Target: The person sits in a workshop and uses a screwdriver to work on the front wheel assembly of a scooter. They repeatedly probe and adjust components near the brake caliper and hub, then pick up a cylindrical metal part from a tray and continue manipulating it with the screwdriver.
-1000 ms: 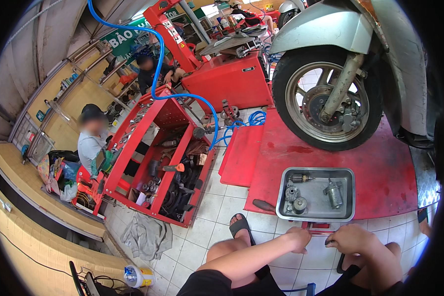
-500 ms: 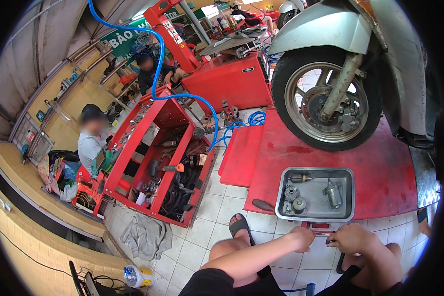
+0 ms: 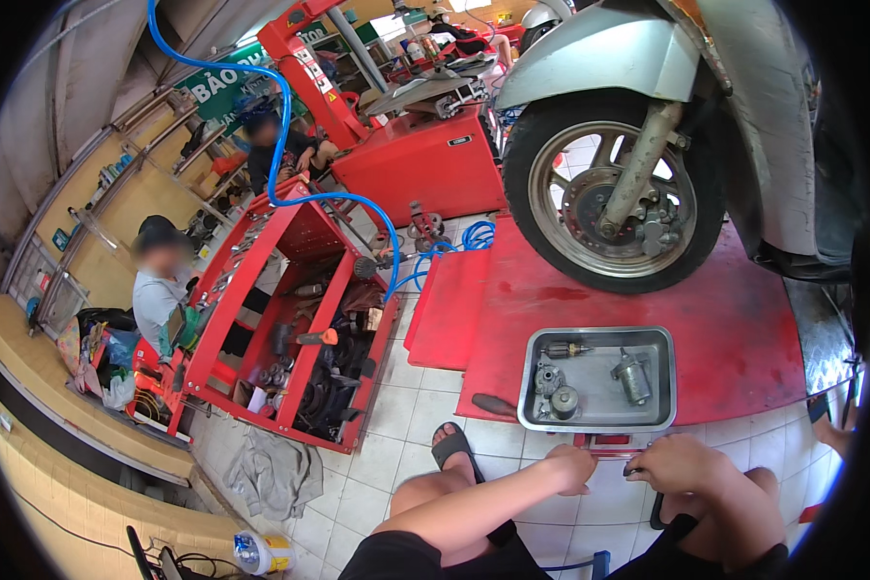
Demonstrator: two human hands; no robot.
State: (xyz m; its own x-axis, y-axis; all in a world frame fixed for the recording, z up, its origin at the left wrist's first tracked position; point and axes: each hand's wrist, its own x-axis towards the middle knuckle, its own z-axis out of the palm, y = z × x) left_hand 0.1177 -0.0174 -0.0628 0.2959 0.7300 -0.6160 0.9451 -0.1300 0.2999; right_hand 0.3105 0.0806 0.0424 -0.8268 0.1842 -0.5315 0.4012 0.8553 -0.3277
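My left hand point(image 3: 572, 470) is closed, fingers curled, just below the near edge of a metal tray; whatever it may hold is hidden. My right hand point(image 3: 684, 464) is pinched around a small dark object point(image 3: 633, 471), too small to name. The hands are apart, with a red metal bracket point(image 3: 609, 442) showing between and beyond them. Just past them, the rectangular tray point(image 3: 599, 426) sits on a red lift platform point(image 3: 744, 338). In it lie a cylindrical motor point(image 3: 633, 379), a short metal cylinder point(image 3: 564, 400), a round housing point(image 3: 549, 377) and a copper-toned armature point(image 3: 564, 349).
A dark-handled tool point(image 3: 494, 404) lies left of the tray. The scooter's front wheel point(image 3: 613, 193) stands on the platform. At left is a red tool cart point(image 3: 304, 391) with a blue hose point(image 3: 285, 116) above it. A grey cloth point(image 3: 274, 474) lies on the tiles. Two people sit beyond the cart.
The whole view has swung slightly right, so the cart, tray and wheel appear further left. Both hands keep nearly the same pose below the tray.
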